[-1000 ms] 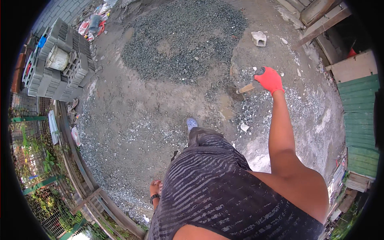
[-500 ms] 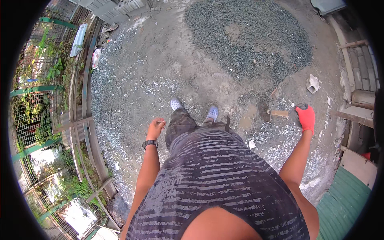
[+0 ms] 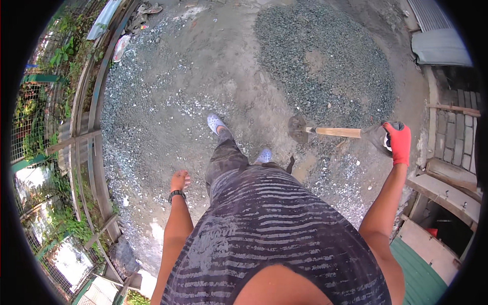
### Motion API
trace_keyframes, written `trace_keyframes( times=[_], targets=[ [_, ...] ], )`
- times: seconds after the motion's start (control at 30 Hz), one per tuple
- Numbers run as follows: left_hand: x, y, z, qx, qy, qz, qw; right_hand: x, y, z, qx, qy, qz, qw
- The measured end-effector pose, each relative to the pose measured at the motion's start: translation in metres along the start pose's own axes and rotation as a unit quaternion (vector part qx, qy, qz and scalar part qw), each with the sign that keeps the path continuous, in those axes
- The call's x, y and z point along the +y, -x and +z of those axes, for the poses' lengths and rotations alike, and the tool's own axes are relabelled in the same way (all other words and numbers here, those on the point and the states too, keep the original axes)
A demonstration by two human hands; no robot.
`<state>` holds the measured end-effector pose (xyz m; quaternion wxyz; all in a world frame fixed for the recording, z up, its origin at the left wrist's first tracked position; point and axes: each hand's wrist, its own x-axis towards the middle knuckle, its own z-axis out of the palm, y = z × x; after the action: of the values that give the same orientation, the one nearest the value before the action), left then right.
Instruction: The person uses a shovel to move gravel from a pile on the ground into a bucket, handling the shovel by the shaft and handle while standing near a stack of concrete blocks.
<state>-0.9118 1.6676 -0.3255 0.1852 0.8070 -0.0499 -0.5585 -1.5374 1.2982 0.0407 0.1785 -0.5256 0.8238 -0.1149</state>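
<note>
My right hand (image 3: 400,140), in a red and dark glove, is closed round the dark grip of a shovel (image 3: 338,132). Its wooden shaft runs leftward to a dark, dirty metal blade, low over or on the ground at the near edge of the gravel pile; I cannot tell whether it touches. My left hand (image 3: 180,180) is bare and hangs at my left side, a black watch (image 3: 177,195) on its wrist. Its fingers are loosely apart and hold nothing. Below me are my light-coloured clogs (image 3: 216,123), the left foot ahead of the right.
A wide heap of grey gravel (image 3: 351,66) lies ahead to the right. Along the left runs a wood and wire-mesh fence (image 3: 30,117) with plants. Concrete blocks (image 3: 455,132), wooden boards and a green corrugated sheet (image 3: 417,274) line the right side. Loose stones are strewn over the ground.
My left foot has stepped forward. The shovel has swung up and more of its shaft shows, with my right hand farther right. My left hand has dropped back and left.
</note>
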Motion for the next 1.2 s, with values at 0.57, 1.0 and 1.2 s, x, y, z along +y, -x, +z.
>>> trace_keyframes(
  times=[0.57,1.0,1.2],
  targets=[
    [0.165,-0.087,-0.215,0.091,0.156,0.063,0.982,-0.29,-0.047,0.276,0.01,0.028,-0.181,0.983],
    [0.254,-0.111,-0.198,0.017,-0.074,0.053,0.996,-0.374,-0.237,0.266,-0.056,-0.18,-0.053,0.981],
    [0.361,-0.18,-0.218,0.01,-0.092,0.065,0.994,-0.413,-0.366,0.246,-0.037,-0.158,-0.02,0.987]
  ],
)
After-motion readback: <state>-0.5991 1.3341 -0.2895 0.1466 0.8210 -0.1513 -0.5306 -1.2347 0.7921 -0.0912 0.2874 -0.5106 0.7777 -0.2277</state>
